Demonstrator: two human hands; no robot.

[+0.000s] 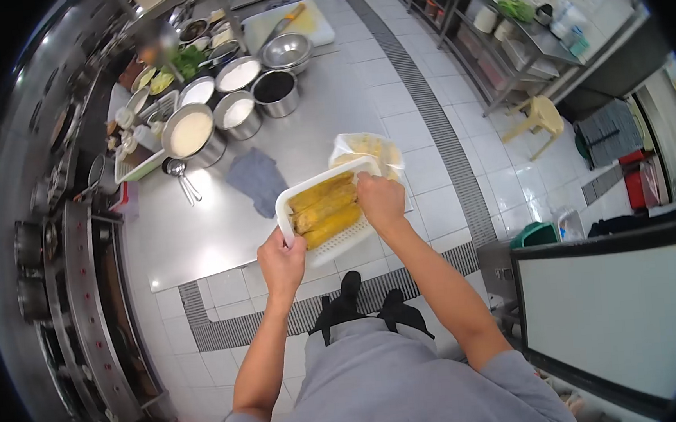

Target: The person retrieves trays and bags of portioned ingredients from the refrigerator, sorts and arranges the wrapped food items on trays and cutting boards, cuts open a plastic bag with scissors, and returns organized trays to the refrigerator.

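A white perforated plastic basket (336,248) is held up at the table's front right corner, tilted so its inside faces me. Long yellow pieces of food (325,212) lie side by side in it; their exact kind is not clear. My left hand (282,263) is closed on the basket's near left corner, thumb over the rim. At the far right end, my right hand (382,198) grips the rim. Just behind the basket is a white plastic-lined container (385,154) with pale yellow contents. A grey-blue cloth (256,179) lies left of the basket on the steel table (200,252).
Steel bowls of white and dark contents, including a large cream-filled bowl (192,135), stand at the table's back left. Two ladles (184,181) lie near them. A knife (284,22) rests on a cutting board (325,28). Right are a yellow stool (537,121) and floor drain (433,118).
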